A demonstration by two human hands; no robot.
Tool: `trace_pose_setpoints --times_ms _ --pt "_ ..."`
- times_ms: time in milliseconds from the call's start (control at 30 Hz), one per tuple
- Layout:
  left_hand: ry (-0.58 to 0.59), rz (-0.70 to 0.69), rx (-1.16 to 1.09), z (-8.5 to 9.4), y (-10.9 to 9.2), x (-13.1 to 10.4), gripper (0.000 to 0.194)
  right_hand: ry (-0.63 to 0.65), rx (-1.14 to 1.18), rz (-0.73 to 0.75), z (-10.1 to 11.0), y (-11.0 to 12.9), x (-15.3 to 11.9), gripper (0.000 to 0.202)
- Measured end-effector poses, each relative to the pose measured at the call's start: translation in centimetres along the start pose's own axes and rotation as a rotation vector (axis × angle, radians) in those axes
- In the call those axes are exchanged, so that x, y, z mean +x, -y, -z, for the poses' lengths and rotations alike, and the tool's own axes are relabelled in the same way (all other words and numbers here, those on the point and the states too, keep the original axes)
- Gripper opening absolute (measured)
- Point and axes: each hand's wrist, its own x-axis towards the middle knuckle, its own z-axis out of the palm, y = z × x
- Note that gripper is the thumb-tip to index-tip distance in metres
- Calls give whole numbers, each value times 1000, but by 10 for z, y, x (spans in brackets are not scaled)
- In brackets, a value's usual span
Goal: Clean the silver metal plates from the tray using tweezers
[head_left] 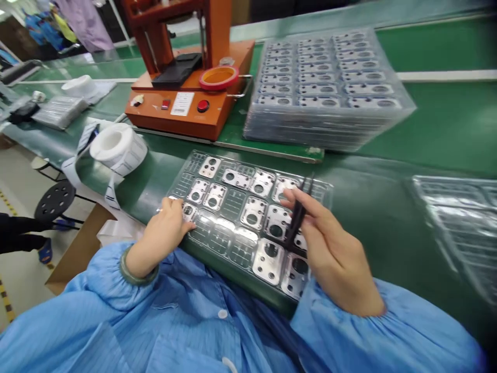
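Observation:
A clear plastic tray (pixel 217 235) lies on the green bench in front of me, with silvery metal plates (pixel 254 212) in several of its pockets and other pockets bare. At its left edge my left hand (pixel 165 233) has its thumb and curled fingers closed about a small metal plate (pixel 189 211); how firmly it grips is unclear. Black tweezers (pixel 297 217) are pinched in my right hand (pixel 336 251), over the tray's right part. Their tips are blurred, and I cannot tell whether they touch a plate.
Behind the tray stands an orange press (pixel 174 116) carrying a red tape ring (pixel 218 79). A tall stack of filled trays (pixel 318 124) is right of it. A label roll (pixel 118 147) lies left, more clear trays (pixel 458 223) right. A stool (pixel 54 201) is on the floor.

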Motion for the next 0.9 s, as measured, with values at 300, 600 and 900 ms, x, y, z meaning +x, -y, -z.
trace_pose_setpoints --times_ms 300,600,900 --pt "-21 17 -37 -3 -5 -1 41 5 -167 -141 0 -4 6 44" --pt "-61 -77 -32 -8 -3 -3 31 62 -209 -182 2 -3 11 43" --pt "-88 -11 -97 -11 -5 -2 35 113 -204 -126 -2 -2 14 43"
